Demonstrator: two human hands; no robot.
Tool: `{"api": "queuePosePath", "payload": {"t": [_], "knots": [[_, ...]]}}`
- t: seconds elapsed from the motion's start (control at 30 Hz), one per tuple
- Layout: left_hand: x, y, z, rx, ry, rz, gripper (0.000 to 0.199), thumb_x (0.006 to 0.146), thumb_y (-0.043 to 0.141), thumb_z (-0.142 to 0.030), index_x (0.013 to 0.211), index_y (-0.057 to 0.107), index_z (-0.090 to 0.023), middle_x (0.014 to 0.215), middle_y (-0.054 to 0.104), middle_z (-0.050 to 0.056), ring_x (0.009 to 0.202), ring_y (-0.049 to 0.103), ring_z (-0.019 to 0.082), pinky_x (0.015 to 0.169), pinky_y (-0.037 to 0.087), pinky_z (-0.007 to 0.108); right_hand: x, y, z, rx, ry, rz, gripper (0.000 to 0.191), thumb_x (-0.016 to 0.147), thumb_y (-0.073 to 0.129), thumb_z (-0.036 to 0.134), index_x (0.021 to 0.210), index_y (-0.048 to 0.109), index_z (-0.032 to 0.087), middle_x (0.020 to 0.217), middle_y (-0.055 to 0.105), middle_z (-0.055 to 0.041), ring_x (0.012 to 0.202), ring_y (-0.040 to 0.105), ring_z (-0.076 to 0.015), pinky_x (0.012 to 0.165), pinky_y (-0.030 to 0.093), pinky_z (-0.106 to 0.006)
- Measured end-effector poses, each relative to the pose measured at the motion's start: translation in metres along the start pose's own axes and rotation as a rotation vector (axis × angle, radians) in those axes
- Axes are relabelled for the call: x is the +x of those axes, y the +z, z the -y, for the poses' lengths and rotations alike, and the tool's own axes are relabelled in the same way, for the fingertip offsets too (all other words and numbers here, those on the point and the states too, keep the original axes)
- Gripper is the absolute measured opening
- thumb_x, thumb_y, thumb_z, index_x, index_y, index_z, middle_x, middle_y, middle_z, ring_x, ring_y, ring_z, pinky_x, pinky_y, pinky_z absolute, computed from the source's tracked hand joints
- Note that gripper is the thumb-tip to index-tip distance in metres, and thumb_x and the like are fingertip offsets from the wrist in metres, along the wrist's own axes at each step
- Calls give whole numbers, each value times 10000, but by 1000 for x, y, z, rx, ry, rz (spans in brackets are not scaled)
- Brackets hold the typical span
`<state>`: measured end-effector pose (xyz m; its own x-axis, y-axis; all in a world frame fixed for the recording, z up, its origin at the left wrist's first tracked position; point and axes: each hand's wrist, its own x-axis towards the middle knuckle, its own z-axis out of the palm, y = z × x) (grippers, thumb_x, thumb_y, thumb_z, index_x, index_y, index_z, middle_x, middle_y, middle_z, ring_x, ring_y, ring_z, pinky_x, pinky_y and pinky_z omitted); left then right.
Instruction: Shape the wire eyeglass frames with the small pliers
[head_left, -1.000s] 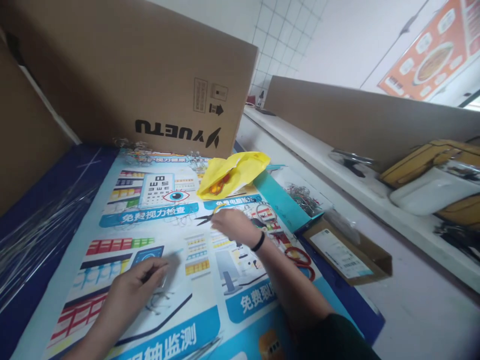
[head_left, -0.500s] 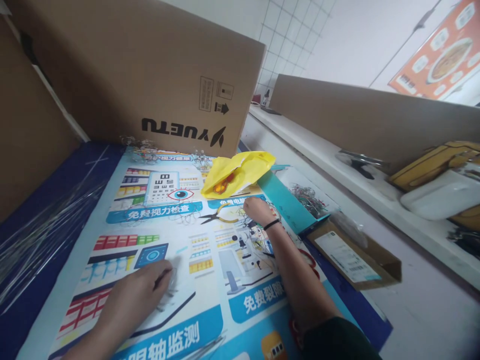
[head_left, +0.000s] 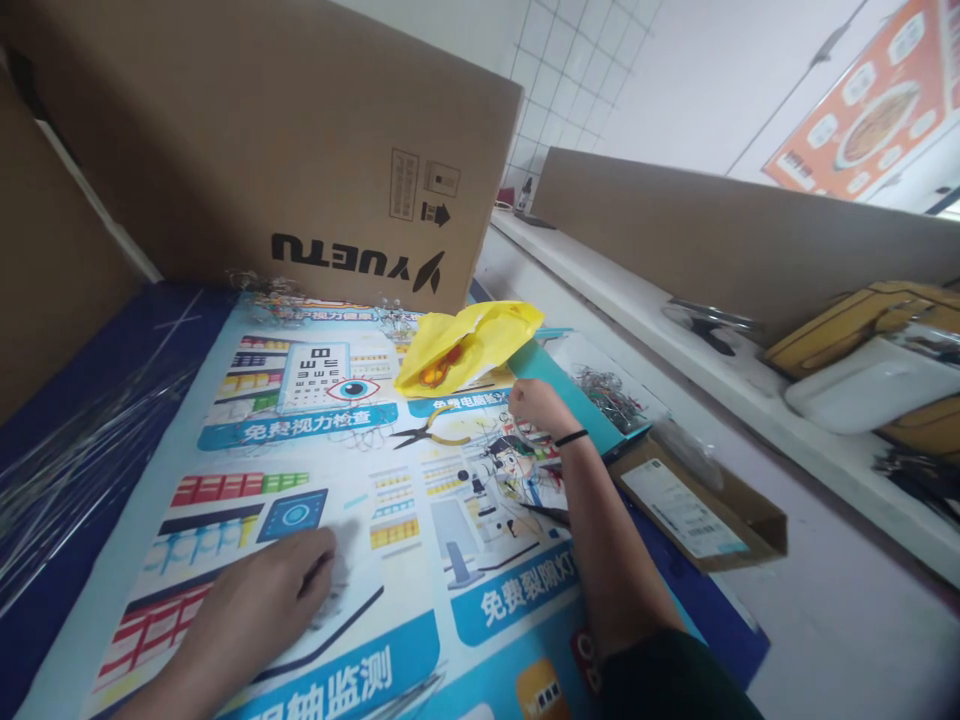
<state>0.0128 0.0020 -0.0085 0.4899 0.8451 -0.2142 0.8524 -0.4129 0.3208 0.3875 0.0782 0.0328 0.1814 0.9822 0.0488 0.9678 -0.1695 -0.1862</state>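
My left hand (head_left: 274,590) is closed low over the printed sheet (head_left: 405,620) at the lower left, with thin wire-like strands showing faintly beside its fingers. My right hand (head_left: 541,408) is curled, close to thin wires on the sheet near the teal box (head_left: 574,395); what its fingers hold is hidden. Yellow-handled pliers (head_left: 431,432) lie with handles spread just left of my right hand. Behind them an open yellow packet (head_left: 480,345) shows orange pieces inside. Clumps of thin wire (head_left: 375,432) lie on the sheet. Partly behind my right forearm is a dark pointed tool (head_left: 546,512).
A large cardboard box (head_left: 337,150) stands at the back. Right of the teal box, filled with wire pieces (head_left: 611,392), lies an open brown carton (head_left: 690,505). A white ledge (head_left: 637,300) runs along the right. Clear plastic (head_left: 82,470) covers the blue surface at left.
My right hand has shifted right, toward the teal box. My left hand stays closed near the same spot. The whole view has moved slightly.
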Motion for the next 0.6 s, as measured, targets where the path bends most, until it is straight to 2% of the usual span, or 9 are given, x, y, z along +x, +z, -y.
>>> {"api": "queuePosePath", "payload": {"t": [0.17,0.33,0.47,0.6], "knots": [[-2,1,0,-3,79,0,265,858,310,-302,815,563,-237,821,643,22,754,605,201,637,385,279,-3,-4,-1,189,20,-23,94,663,487,189,619,560,150,531,542,4,525,482,-112,473,313,-205],[-5,0,0,-25,155,-34,234,834,380,-320,820,598,-237,880,631,32,803,594,203,679,409,284,-5,-7,4,367,45,-29,92,665,471,198,674,545,144,528,536,16,478,469,-86,430,315,-180],[-2,2,3,-153,130,-116,323,877,337,-387,812,613,-233,840,626,34,803,588,194,709,426,280,-12,-6,24,525,-41,118,117,694,462,218,730,549,148,547,583,12,445,492,-72,418,354,-164],[2,1,2,-416,106,-245,287,871,387,-407,897,621,-241,922,651,28,860,594,182,754,445,257,-29,1,65,662,-203,325,74,670,499,197,718,538,156,534,566,35,460,516,-67,427,369,-147]]}}
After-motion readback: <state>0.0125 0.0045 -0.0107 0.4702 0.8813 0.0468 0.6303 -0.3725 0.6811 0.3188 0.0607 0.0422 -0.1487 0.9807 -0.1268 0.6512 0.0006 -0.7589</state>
